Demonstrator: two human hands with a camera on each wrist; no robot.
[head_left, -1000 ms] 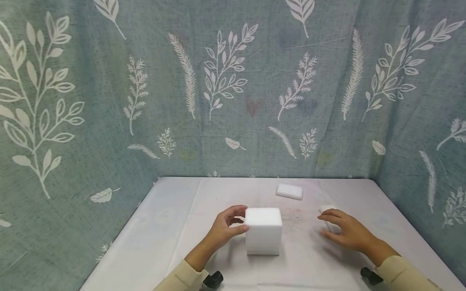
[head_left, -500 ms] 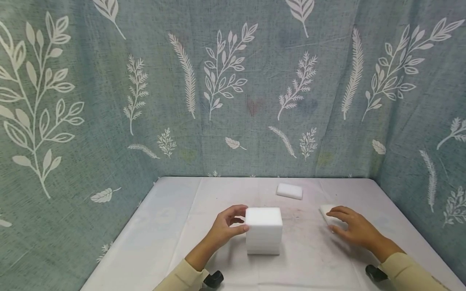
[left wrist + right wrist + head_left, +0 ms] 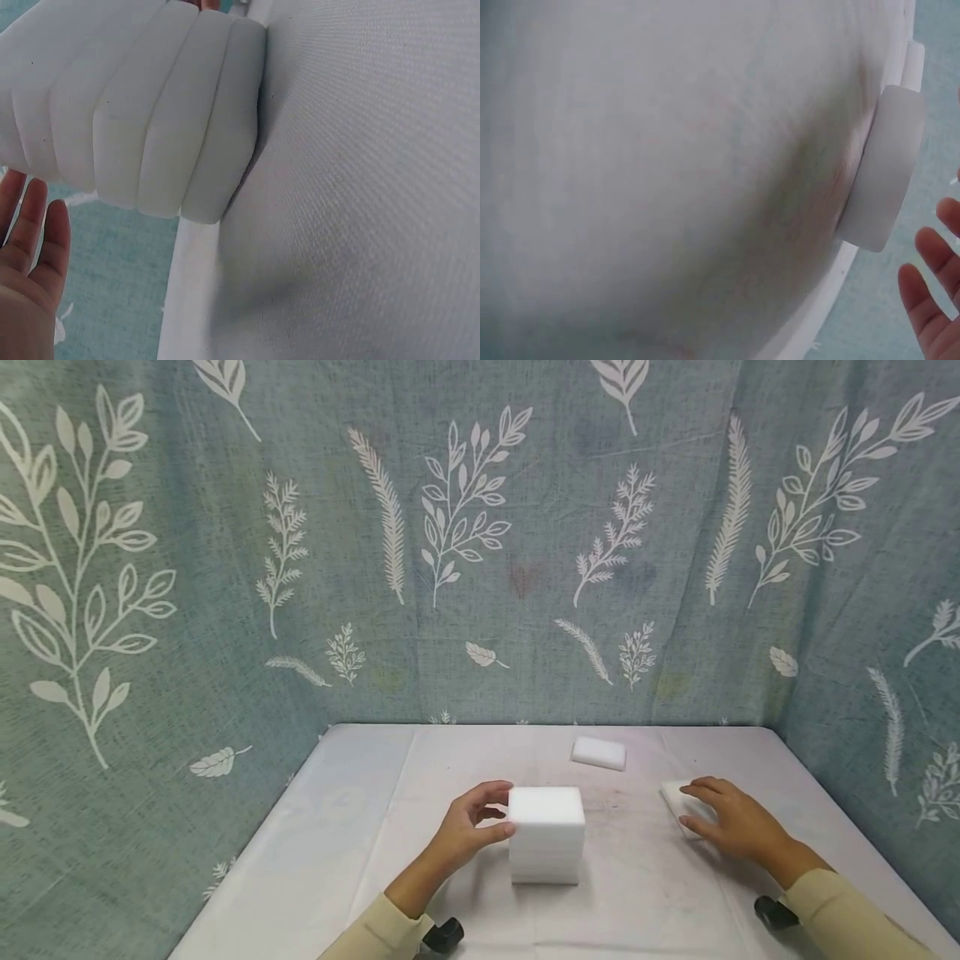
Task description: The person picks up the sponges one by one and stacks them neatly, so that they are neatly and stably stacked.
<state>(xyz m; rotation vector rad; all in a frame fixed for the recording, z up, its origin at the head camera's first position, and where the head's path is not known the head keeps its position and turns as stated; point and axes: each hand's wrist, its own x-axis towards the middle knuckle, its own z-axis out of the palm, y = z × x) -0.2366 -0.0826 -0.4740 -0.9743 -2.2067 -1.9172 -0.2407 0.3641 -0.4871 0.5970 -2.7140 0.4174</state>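
White sponge-like blocks lie flat on one another in a squared stack (image 3: pixel 546 839) on the table. My left hand (image 3: pixel 468 827) stands at its left side, thumb by the front corner and fingers by the back one, near the top. In the left wrist view the stack's layers show as several blocks, with fairly straight fingers (image 3: pixel 54 240) right at its edge. My right hand (image 3: pixel 738 827) hovers over a single white block (image 3: pixel 675 795), partly covering it, its fingers spread and relaxed. In the right wrist view that block (image 3: pixel 889 169) lies just beyond the fingertips (image 3: pixel 913 281).
Another white block (image 3: pixel 598 753) lies farther back, behind the stack and to its right. A white cloth covers the table (image 3: pixel 360 827). Green leaf-patterned curtains (image 3: pixel 480 568) enclose the back and both sides.
My right hand has drawn back to the right, uncovering more of the block beneath it. My left hand and the stack have stayed in place.
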